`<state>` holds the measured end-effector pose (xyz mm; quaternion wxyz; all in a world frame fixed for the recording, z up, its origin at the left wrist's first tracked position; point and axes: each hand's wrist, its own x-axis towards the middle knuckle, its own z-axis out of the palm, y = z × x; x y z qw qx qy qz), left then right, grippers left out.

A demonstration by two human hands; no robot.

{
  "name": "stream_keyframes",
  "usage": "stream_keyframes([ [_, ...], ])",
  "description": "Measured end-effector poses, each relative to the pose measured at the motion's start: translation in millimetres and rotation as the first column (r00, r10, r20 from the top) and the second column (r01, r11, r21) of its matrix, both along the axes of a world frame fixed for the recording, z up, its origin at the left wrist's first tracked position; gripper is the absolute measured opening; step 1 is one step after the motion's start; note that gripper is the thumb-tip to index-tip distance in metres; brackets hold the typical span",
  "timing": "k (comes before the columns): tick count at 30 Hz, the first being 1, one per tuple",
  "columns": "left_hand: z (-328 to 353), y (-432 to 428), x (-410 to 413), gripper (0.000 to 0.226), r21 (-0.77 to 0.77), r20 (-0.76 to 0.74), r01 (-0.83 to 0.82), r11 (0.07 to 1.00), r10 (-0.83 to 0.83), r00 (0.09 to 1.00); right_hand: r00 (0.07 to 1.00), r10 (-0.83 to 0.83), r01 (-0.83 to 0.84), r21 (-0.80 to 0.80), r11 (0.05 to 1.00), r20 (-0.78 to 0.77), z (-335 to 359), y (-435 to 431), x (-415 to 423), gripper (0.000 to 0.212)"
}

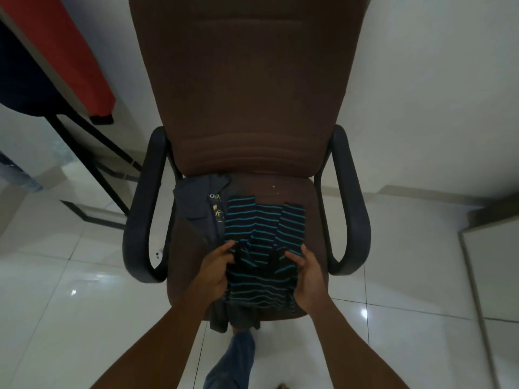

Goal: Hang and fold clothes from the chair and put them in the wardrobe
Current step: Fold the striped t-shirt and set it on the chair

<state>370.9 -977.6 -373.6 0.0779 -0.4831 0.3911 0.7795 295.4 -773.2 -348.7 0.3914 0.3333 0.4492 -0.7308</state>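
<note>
The only writing is on the grey shirt lying at the left rear of the chair seat: white letters that look like "OO", cut off by a fold, with a small yellow print below them that is too small to read.

The left hand grips the left edge of the striped shirt, thumb laid on top of the cloth and fingers curled in against it. The right hand holds the right edge the same way, fingers curled over a bunched fold. Between the two hands the black-and-teal fabric is gathered up at the front of the seat. The rest of it lies flat toward the middle of the seat, overlapping the grey shirt's right side. Part of the grey shirt hangs over the seat's front edge.

A red cloth hangs left of the chair's backrest.
</note>
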Motion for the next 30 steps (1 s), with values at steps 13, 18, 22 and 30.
stream_keyframes([
  [13, -49.5, -59.9, -111.7, 0.063, -0.295, 0.08, 0.335, 0.895, -0.326, 0.942, 0.993, 0.066, -0.034, 0.306, 0.951, -0.096, -65.1, -30.5, -110.7, 0.029],
  [18, -78.8, -68.8, -144.8, 0.067, -0.503, 0.029, 0.374, 0.779, -0.417, 0.909, 0.979, 0.1, -0.025, 0.387, 0.922, -0.176, -87.8, -36.8, -152.2, 0.03],
  [22, -104.6, -72.9, -158.4, 0.068, -0.59, 0.102, 0.429, 0.684, -0.464, 0.88, 0.962, 0.173, -0.046, 0.498, 0.866, -0.212, -111.8, -43.0, -170.5, 0.031],
  [30, -125.1, -68.9, -167.3, 0.064, -0.732, 0.261, 0.495, 0.468, -0.479, 0.838, 0.877, 0.374, -0.1, 0.649, 0.754, -0.3, -140.4, -43.2, -172.4, 0.03],
])
